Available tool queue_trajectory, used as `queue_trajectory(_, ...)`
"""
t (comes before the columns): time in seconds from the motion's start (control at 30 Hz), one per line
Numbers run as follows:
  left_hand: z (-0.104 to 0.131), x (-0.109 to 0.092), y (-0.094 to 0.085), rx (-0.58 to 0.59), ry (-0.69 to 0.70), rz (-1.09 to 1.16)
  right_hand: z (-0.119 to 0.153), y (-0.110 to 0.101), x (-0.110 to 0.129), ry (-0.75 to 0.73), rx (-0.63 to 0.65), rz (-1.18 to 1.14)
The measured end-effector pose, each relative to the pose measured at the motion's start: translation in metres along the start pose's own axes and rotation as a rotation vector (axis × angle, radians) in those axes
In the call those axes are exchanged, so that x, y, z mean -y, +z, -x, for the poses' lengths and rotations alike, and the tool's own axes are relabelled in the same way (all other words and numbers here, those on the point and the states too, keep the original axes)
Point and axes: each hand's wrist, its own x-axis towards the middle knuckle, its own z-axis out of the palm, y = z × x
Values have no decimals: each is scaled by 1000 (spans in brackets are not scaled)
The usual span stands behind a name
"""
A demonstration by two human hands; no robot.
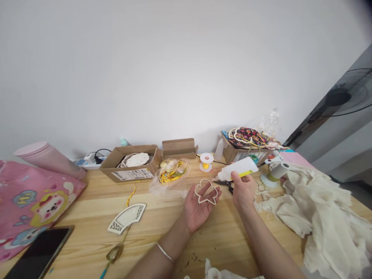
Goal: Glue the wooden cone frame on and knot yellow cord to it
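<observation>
In my left hand (194, 213), turned palm up, rests a thin wooden flower-shaped frame (213, 200), its outline lying over the fingers. My right hand (243, 192) grips a white squeeze glue bottle (241, 168) with a yellow label. The bottle is tilted, and its nozzle points left, close to the frame's upper right edge; whether it touches I cannot tell. Black scissors (229, 186) lie partly hidden between the hands. Left of my left hand is a fan-shaped wooden piece (127, 218) with a yellow cord and a tassel.
A cardboard box (109, 168) of pale pieces stands at the back left, beside a plastic bag of yellow cords (171, 174). Behind my hands is a thread spool (206, 161). Cream cloth (316, 217) heaps at the right. A phone (40, 252) and pink bag (35, 205) lie left.
</observation>
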Motion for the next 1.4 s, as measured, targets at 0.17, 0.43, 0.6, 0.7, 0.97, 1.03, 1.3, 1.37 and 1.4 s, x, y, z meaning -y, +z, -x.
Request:
queue_trajectory(0.17, -1, 0, 1, 8, 12, -10, 1, -2, 0, -24, 16, 35)
queue_trajectory(0.43, 0, 0, -1, 25, 8, 4, 8, -1, -4, -24, 44, 53)
queue_trajectory(0.6, 1, 2, 1, -37, -25, 13, 8, 0, -1, -35, 31, 60)
queue_trajectory(0.7, 0, 3, 1, -60, -53, -3, 8, -1, -1, -25, 40, 61)
queue_trajectory(0.97, 1, 1, 2, -85, -45, -63, 8, -1, 1, -39, 42, 63)
queue_trajectory(1.03, 1, 1, 1, -88, -44, -70, 9, -1, 3, -37, 49, 69)
queue_trajectory(1.3, 3, 3, 5, -97, -55, -67, 9, -2, 3, -42, 40, 113)
queue_trajectory(1.37, 3, 3, 5, -99, -60, -67, 9, -2, 3, -43, 41, 105)
queue_trajectory(1.4, 3, 3, 5, -98, -61, -67, 9, -2, 3, -41, 41, 97)
